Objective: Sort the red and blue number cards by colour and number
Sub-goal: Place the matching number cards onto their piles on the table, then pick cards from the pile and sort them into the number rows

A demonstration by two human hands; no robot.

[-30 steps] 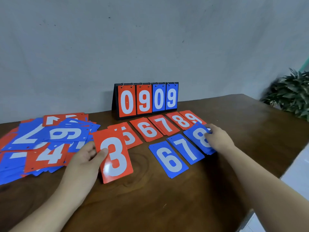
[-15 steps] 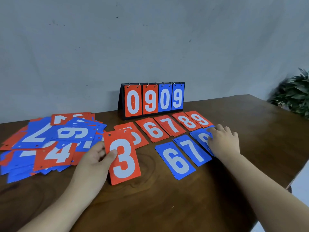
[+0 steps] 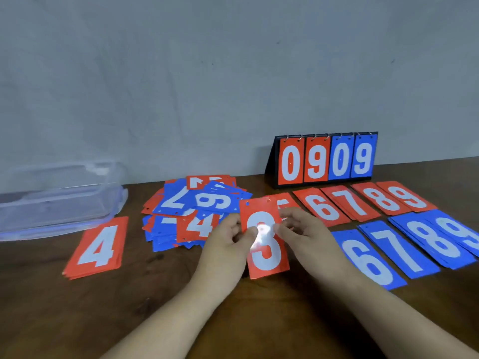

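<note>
Red 3 card (image 3: 268, 260) sits upright-tilted over the wooden counter (image 3: 259, 322), pinched at its left edge by the left hand (image 3: 225, 244) and at its right edge by the right hand (image 3: 305, 235), between the mixed pile (image 3: 197, 208) and the blue 6 card (image 3: 368, 260).

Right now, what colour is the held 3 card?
The 3 card is red, white numeral; head view.

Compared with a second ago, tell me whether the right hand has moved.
Yes. The right hand left the blue 8 pile and went left to the red 3 card.
</note>
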